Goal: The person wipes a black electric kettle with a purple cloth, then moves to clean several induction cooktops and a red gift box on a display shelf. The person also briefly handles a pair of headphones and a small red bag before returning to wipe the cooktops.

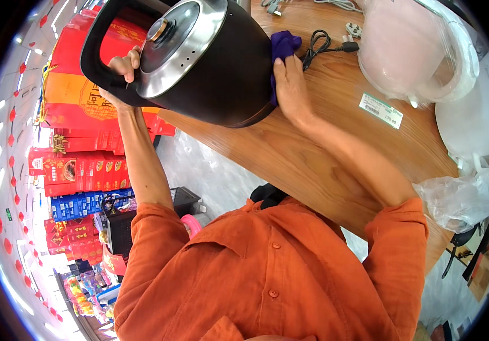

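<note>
Left grip (124,68) clasped a kettle (221,74) by its handle (88,54) over the worktop's edge (256,154); right grip (293,91) held cloth (283,46) against it.

A rusty-orange shirt (318,278) with matching round buttons (276,246) down its front, a stitched flap (224,241) to one side, and loose, creased sleeves (395,230) leaving the forearms (148,156) bare.

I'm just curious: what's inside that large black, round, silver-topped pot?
A round, shiny grey lid with a metallic knob covers the pot, so nothing inside can be seen.
</note>
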A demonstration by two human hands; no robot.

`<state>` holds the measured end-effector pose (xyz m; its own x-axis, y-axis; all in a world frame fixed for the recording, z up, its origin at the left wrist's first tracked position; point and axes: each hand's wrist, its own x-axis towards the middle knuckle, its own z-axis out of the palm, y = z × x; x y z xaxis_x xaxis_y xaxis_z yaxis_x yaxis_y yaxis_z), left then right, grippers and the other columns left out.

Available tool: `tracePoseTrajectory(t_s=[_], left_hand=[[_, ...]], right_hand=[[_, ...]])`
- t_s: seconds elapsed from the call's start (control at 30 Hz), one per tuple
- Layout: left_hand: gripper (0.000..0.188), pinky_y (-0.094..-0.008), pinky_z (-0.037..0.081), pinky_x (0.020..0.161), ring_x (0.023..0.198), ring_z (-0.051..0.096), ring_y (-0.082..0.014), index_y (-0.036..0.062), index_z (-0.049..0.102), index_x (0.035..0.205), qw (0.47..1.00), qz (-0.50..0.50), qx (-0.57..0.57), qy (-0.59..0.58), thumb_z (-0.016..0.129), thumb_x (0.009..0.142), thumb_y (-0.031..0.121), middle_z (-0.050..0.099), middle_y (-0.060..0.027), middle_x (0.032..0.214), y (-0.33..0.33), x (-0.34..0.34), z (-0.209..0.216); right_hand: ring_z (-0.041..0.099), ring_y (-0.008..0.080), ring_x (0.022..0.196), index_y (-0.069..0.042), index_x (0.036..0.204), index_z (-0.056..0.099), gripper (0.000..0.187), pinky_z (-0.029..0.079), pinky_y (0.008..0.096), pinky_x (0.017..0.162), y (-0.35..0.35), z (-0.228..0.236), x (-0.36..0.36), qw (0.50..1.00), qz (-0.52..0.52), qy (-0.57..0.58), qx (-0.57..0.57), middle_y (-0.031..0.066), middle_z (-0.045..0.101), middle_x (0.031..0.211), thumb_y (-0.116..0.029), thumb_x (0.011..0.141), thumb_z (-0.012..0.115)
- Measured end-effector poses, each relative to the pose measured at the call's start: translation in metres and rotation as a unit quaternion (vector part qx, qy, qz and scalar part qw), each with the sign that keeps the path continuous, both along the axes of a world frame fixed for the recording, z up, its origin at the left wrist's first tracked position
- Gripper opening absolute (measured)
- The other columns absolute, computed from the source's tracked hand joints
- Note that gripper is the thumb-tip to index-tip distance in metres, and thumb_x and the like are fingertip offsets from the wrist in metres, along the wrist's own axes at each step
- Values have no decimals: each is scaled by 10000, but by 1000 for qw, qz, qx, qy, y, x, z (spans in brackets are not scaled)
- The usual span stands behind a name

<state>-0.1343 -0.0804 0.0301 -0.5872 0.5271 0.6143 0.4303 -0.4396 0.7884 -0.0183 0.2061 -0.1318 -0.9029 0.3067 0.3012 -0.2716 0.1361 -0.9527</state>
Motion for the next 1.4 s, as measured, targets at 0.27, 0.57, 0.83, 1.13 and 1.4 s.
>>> tracePoseTrajectory(t_s=[0.27, 0.57, 0.83, 1.13, 1.4], left_hand=[[409, -392, 199, 1157, 883, 467, -211, 78, 599, 786, 1000, -7, 6, 6, 477, 937, 439, 517, 11, 632, -16, -8, -4], [567, -420, 387, 973, 891, 530, -310, -66, 627, 854, 986, 164, -10, 7, 343, 979, 408, 560, -129, 721, 11, 11, 1], [455, -352, 510, 829, 798, 630, -281, -97, 637, 890, 969, 247, 24, -18, 298, 947, 200, 663, -198, 780, 51, 24, -5], [389, -340, 524, 828, 804, 647, -277, -88, 626, 923, 969, 248, 12, -23, 310, 937, 139, 675, -202, 817, 45, 37, 0], [434, -366, 514, 915, 891, 647, -277, -74, 607, 1014, 965, 257, -25, -50, 253, 986, 176, 682, -199, 886, 30, 52, 7]], right_hand=[[136, 510, 1400, 181, 1435, 97, 729, 153, 475, 1175, -59, 4, 108, 989, 124, -42, 74, 392, 94, 1477, -170, 947, 510], [304, 552, 1279, 154, 1402, 268, 708, 239, 535, 1112, -41, 13, 25, 998, -67, 2, 2, 445, 284, 1376, -379, 973, 448], [174, 512, 1400, 133, 1426, 272, 729, 144, 489, 1173, -29, 11, -9, 986, -84, -49, -134, 409, 192, 1484, -419, 971, 409], [311, 446, 1344, 176, 1408, 221, 681, 233, 447, 1134, -148, 43, 99, 974, 124, -59, -180, 353, 328, 1395, -291, 977, 465], [527, 252, 1005, -1, 1157, 463, 277, 403, 370, 950, -123, 33, 95, 919, 99, -30, -381, 145, 544, 1071, -146, 937, 548]])
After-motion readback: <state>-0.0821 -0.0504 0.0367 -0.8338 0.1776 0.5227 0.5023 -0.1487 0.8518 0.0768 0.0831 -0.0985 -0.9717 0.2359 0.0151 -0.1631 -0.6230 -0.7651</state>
